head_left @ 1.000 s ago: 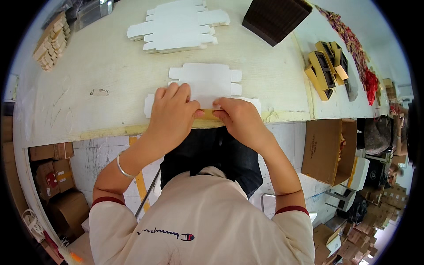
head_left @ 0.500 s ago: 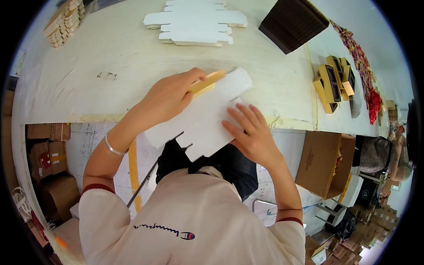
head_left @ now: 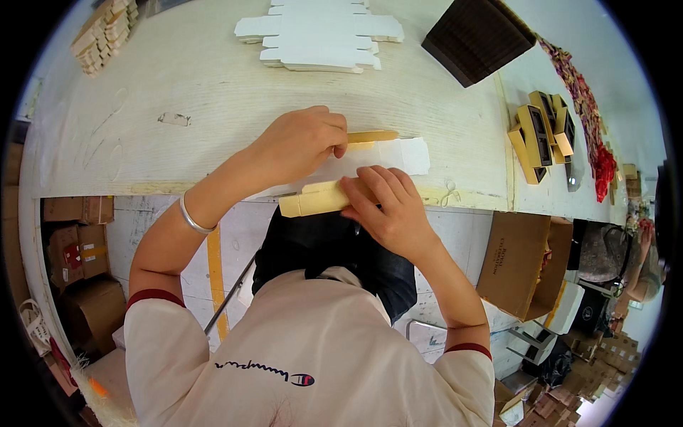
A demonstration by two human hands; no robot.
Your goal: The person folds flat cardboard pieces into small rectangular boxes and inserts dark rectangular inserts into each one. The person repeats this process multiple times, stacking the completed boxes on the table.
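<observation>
A carton blank, white inside and gold outside, lies along the table's near edge in front of me. Its near long panel is folded up and shows gold, while a gold strip stands along the far side. My left hand is closed, its fingers curled at the far side of the blank. My right hand bends over the near panel, fingers on top and thumb on the near face. The left fingertips are partly hidden behind the hand.
Flat white carton blanks are stacked farther back, left of a dark brown block-like stack. Gold boxes with dark insides sit at the right, near red shreds. Pale pieces lie far left. A cardboard box stands below the table.
The blank has turned from a slant to lie nearly along the table edge. Its near side is now folded up, showing gold. My right hand has closed on that side.
</observation>
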